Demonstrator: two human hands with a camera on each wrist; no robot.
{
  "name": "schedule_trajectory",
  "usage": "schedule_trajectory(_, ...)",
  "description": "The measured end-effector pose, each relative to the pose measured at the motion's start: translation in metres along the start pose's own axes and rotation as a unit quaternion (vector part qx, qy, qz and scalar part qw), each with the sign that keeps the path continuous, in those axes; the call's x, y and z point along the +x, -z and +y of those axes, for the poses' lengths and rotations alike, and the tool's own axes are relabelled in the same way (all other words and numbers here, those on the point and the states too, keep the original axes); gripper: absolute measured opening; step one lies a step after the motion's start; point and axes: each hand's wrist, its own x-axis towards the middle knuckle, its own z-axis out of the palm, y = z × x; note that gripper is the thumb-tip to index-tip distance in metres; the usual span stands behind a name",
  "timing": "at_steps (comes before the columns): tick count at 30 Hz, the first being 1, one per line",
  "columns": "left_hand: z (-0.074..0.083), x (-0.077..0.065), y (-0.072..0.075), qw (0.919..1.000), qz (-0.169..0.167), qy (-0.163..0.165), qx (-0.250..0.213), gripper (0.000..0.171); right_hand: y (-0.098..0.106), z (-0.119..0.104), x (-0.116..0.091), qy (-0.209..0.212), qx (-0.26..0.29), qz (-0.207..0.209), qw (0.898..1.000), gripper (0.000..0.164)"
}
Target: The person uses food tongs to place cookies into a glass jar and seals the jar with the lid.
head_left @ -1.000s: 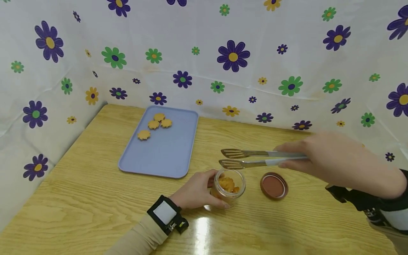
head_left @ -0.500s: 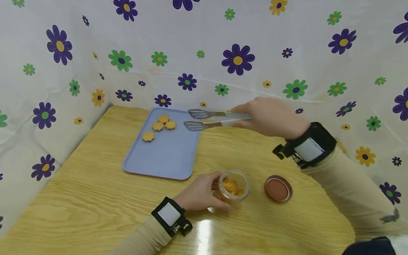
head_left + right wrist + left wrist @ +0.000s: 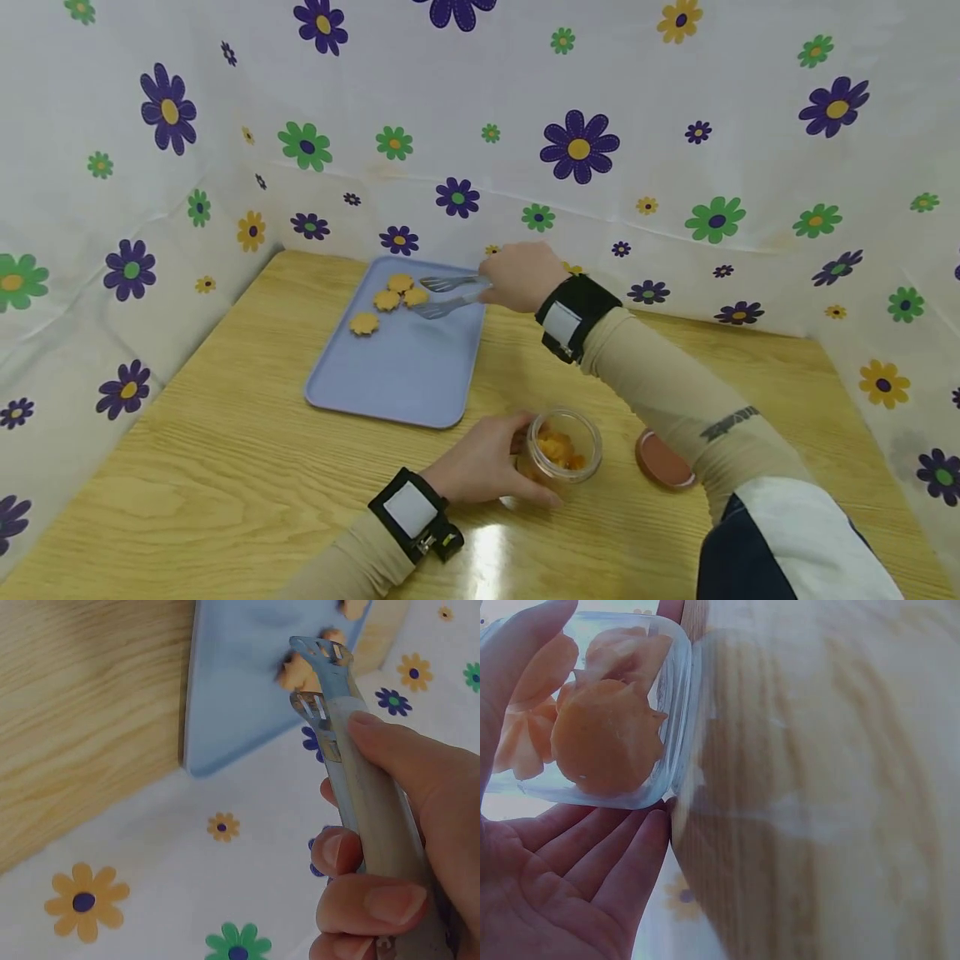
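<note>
My left hand (image 3: pixel 487 460) grips a clear glass jar (image 3: pixel 676 712), thumb on one side and fingers on the other. Scalloped orange-brown cookies (image 3: pixel 607 739) show through its wall, and its mouth is uncovered. With my right hand (image 3: pixel 521 275) I hold metal tongs (image 3: pixel 452 306) with pale handles (image 3: pixel 382 817). Their slotted tips are spread apart above the blue tray (image 3: pixel 390 383), beside a cluster of cookies (image 3: pixel 387 300). Nothing shows between the tips. A single cookie (image 3: pixel 364 324) lies nearer the tray's left rim.
A brown-red lid (image 3: pixel 663 460) lies on the wooden table (image 3: pixel 225 442) right of the jar, partly hidden by my right sleeve (image 3: pixel 675 383). White flowered cloth (image 3: pixel 420 75) hangs behind the table and along its sides.
My right hand has carried the tongs from above the jar leftward and away to over the tray. My left hand stays at the jar. The head view has shifted slightly.
</note>
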Motion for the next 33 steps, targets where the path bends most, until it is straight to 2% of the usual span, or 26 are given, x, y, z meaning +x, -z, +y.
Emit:
schedule_trajectory(9, -0.001, -0.002, 0.001, 0.9999, 0.001, -0.013, 0.005, 0.091, -0.011, -0.015, 0.026, -0.023, -0.037, -0.020, 0.999, 0.037)
schedule_trajectory(12, -0.001, -0.002, 0.001, 0.9999, 0.000, -0.014, 0.005, 0.092, -0.015, -0.015, 0.031, -0.026, -0.024, -0.030, 0.999, 0.036)
schedule_trajectory(17, -0.001, -0.002, 0.002, 0.9998, -0.001, -0.018, -0.002, 0.091, -0.023, -0.010, 0.036, -0.053, 0.030, -0.064, 0.996, 0.034)
schedule_trajectory(22, 0.000, -0.001, 0.002, 0.9998, -0.005, -0.017, -0.008, 0.089, -0.024, -0.007, 0.032, -0.062, 0.062, -0.062, 0.994, 0.032)
schedule_trajectory(30, 0.001, 0.000, 0.001, 0.9998, -0.007, -0.003, -0.017, 0.090, -0.024, -0.003, 0.025, -0.027, 0.086, -0.044, 0.995, 0.030)
schedule_trajectory(33, 0.001, 0.000, 0.001, 0.9999, -0.005, 0.001, -0.009, 0.092, -0.018, 0.004, 0.017, -0.013, 0.087, -0.032, 0.996, 0.031)
